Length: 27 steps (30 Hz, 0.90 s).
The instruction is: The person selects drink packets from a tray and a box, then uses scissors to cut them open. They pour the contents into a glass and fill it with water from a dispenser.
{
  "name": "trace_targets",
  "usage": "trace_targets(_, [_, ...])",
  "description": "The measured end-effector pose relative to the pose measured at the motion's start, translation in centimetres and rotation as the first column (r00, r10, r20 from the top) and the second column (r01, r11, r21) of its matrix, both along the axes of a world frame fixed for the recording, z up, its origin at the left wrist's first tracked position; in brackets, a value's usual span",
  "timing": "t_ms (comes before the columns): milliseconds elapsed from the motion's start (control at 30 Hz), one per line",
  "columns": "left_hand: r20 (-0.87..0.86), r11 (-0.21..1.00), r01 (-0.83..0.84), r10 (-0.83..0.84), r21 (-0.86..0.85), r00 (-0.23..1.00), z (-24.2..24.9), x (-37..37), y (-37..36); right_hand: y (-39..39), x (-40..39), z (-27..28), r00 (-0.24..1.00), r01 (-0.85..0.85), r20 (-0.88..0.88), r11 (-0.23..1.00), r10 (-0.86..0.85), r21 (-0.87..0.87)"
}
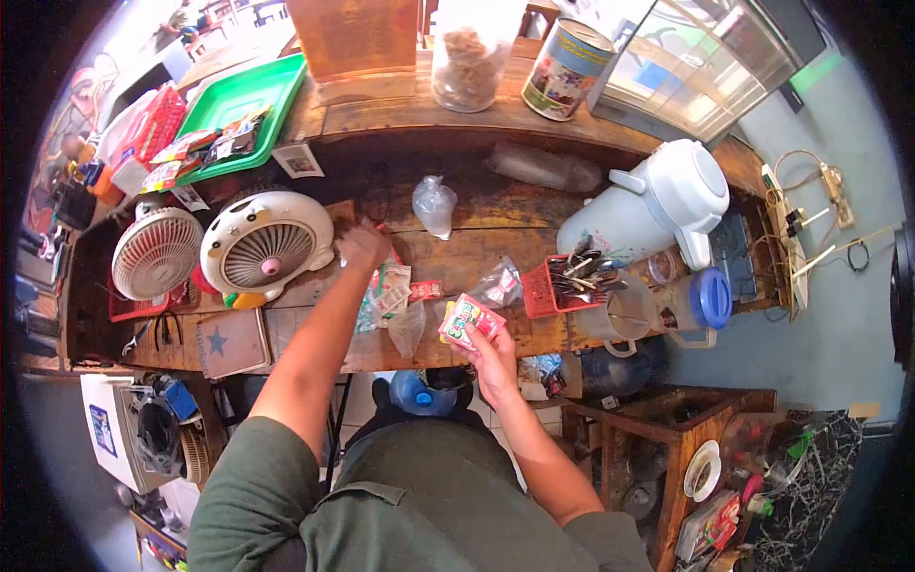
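My right hand (491, 360) is closed on a few small drink sachets (472, 319), pink, white and green, held just over the table's near edge with the thumb on top. My left hand (363, 246) reaches farther over the table beside the animal-faced fan (267, 243). Its fingers curl downward and a bit of red shows by them; what they hold, if anything, is hidden. Close to the left wrist lie plastic packets (393, 291) and a small red sachet (426, 289). A clear plastic bag (500, 284) rests beyond the right hand.
To the right stand a red basket of spoons (562, 288), a clear pitcher (624, 310), a blue-lidded jug (707, 300) and a large white thermos (648, 205). At left are a second fan (157, 250) and a notebook (233, 341). A green tray (276, 105) sits on the raised ledge.
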<state>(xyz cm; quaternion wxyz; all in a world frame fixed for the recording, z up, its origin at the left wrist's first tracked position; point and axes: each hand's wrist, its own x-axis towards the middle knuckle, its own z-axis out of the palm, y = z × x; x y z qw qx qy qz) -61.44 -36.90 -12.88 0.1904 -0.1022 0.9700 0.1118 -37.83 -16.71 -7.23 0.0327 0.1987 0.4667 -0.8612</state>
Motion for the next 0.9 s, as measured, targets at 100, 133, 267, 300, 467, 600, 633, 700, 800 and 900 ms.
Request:
trace_targets(100, [-0.371,0.928,0.184,-0.303,-0.324,0.878,-0.8,1.3,1.0,0.8,0.6,0.4,0.999,0.044,0.012,0.999,-0.044,0.022])
trace_targets(133, [-0.369,0.924,0.198,-0.317,-0.326,0.874,-1.0,1.1,1.1,1.1,0.8,0.3,0.999,0.042,-0.010,0.998,-0.041,0.048])
trace_targets(267, [-0.447,0.964,0.134,-0.227,-0.231,0.865,-2.3,-0.1,0.5,1.6,1.1,0.0,0.999,0.046,-0.010,0.995,-0.045,0.083])
trace_targets(300, [-0.412,0.951,0.206,-0.288,-0.231,0.865,-2.1,-0.6,0.4,1.6,1.1,0.1,0.999,0.042,-0.011,0.995,-0.041,0.085])
trace_targets(467, [-0.273,0.840,0.430,-0.522,-0.331,0.808,1.8,0.6,-0.1,1.2,0.9,-0.7,0.999,0.023,-0.048,0.993,-0.018,0.114])
trace_targets(600, [-0.357,0.833,0.426,-0.541,-0.353,0.761,0.5,0.4,-0.8,0.8,0.5,-0.3,1.000,0.000,-0.027,0.993,0.004,0.118])
trace_targets(633, [-0.407,0.809,0.431,-0.578,-0.400,0.707,-0.1,0.1,-0.9,0.8,0.4,-0.4,1.000,-0.001,-0.030,0.993,0.005,0.117])
trace_targets(700, [-0.396,0.811,0.419,-0.571,-0.409,0.719,-0.6,-0.2,-1.0,0.7,0.5,-0.5,1.000,-0.004,-0.026,0.994,0.007,0.113])
trace_targets(800, [-0.532,0.866,0.362,-0.498,-0.344,0.685,0.9,0.6,-0.8,0.9,0.6,-0.6,0.999,0.001,-0.039,0.994,0.003,0.113])
trace_targets(900, [-0.693,0.942,0.333,-0.262,-0.033,0.671,6.2,3.3,-0.4,1.1,0.6,-0.5,1.000,0.011,-0.019,0.993,-0.009,0.115])
